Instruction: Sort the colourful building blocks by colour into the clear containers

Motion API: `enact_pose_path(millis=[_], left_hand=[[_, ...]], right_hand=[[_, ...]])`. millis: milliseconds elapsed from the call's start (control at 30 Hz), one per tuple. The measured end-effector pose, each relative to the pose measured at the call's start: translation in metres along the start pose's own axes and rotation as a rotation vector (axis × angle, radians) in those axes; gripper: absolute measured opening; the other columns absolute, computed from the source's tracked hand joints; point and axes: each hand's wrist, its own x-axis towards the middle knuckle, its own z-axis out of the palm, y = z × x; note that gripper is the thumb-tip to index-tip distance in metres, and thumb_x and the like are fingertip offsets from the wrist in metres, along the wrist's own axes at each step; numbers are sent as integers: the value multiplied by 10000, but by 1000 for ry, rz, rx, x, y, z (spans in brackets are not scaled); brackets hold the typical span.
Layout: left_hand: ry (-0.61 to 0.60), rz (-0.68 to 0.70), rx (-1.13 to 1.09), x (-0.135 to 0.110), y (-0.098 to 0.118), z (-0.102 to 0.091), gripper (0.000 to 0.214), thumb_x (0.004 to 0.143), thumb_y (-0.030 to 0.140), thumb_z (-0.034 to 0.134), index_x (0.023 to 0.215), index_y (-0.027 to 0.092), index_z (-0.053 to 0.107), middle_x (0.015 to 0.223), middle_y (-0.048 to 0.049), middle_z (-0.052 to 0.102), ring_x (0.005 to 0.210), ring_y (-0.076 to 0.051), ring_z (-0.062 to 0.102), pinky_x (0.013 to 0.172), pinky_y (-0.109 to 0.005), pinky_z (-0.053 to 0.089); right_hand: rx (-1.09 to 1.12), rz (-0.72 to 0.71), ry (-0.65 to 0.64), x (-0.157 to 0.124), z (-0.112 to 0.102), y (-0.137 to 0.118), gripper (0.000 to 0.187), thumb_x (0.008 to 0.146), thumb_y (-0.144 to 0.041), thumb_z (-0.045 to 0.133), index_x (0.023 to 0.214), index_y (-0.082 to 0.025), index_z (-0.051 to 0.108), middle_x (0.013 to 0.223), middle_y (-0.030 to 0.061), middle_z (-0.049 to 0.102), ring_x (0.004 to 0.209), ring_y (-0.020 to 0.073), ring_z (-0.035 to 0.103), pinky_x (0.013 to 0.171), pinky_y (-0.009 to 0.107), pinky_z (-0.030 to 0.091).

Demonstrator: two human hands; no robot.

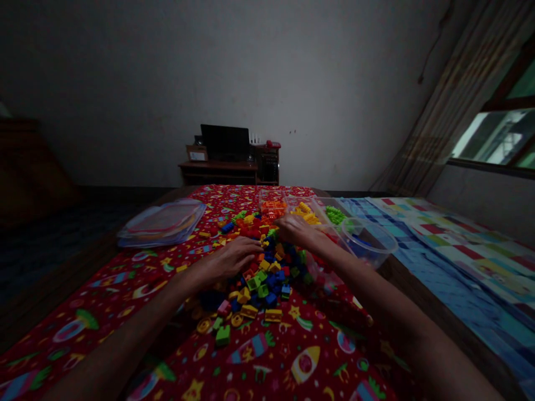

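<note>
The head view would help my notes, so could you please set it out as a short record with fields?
Left hand: at the left of the brick pile, grip unclear
Right hand: at the pile's far side, grip unclear
Surface: red patterned cloth
Sorted beyond pile: orange bricks, yellow bricks, green bricks
Right of pile: clear round tub, blue inside
Left of pile: flat plastic stack
Background: dark monitor on desk

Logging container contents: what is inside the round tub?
Blue pieces show dimly inside the round tub. The right forearm crosses in front of its lower left in the picture; anything behind the arm cannot be seen.
</note>
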Motion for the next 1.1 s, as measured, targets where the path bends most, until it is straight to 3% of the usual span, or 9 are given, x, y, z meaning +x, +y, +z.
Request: enact_pose_path(millis=[167, 333, 433, 567, 700, 800, 933, 1100], left_hand=[[-30, -18, -17, 1, 23, -16, 299, 902, 385, 473, 1074, 226, 659, 1036, -63, 653, 985, -192, 591, 899, -298, 453], [-205, 25, 37, -6, 40, -12, 351, 765, 317, 680, 1108, 260, 628, 1091, -47, 592, 1016, -208, 563, 876, -276, 446], [-195, -8, 55, -6, 38, -9, 363, 793, 229, 615, 1155, 262, 598, 1111, -45, 600, 987, -196, 585, 838, -260, 451], [-177, -101, -4, -1, 31, -14, 386, 813, 216, 530, 1195, 236, 583, 1083, -36, 660, 960, -185, 618, 826, -246, 460], [-155, -252, -163, 3, 28, -23, 506, 780, 299, 545, 1275, 197, 523, 1021, -28, 707, 892, -183, 652, 775, -245, 491], [-159, -283, -287, 3, 26, -26, 580, 752, 319, 558, 1313, 187, 484, 1011, -28, 716, 875, -186, 663, 758, -257, 505], [-91, -283, -388, 4, 23, -23, 585, 712, 325, 596, 1276, 192, 520, 1013, -41, 711, 898, -204, 657, 774, -294, 514], [182, -387, -579, 8, 14, -15, 694, 639, 378, 686, 1280, 185, 502, 951, -43, 666, 864, -219, 645, 758, -349, 524]], right_hand=[[28, -5, -17, 0, 15, -11, 225, 825, -60, 473, 947, -124, 651, 962, 115, 644, 879, 172, 563, 807, 279, 419], [116, 100, 85, -8, 9, -15, 209, 825, -118, 508, 995, -120, 631, 1009, 126, 636, 960, 194, 553, 851, 297, 409], [156, 185, 126, -15, 1, -23, 201, 872, -211, 480, 950, -120, 640, 907, 113, 648, 892, 196, 565, 800, 292, 405], [230, 251, 109, -24, -10, -32, 260, 891, -178, 398, 905, -120, 651, 809, 90, 650, 748, 167, 567, 696, 262, 391], [328, 231, 119, -29, -16, -35, 279, 887, -160, 389, 986, -136, 649, 896, 87, 659, 779, 154, 569, 704, 245, 391], [408, 224, 104, -30, -17, -36, 310, 870, -119, 388, 1054, -147, 637, 937, 83, 658, 785, 146, 569, 697, 235, 397], [514, 203, 95, -27, -11, -35, 347, 841, -73, 407, 1104, -163, 615, 951, 61, 657, 805, 146, 572, 693, 234, 404], [578, 138, 111, -25, -6, -37, 299, 942, -225, 361, 1041, -157, 635, 935, 71, 660, 808, 150, 578, 717, 250, 405]])
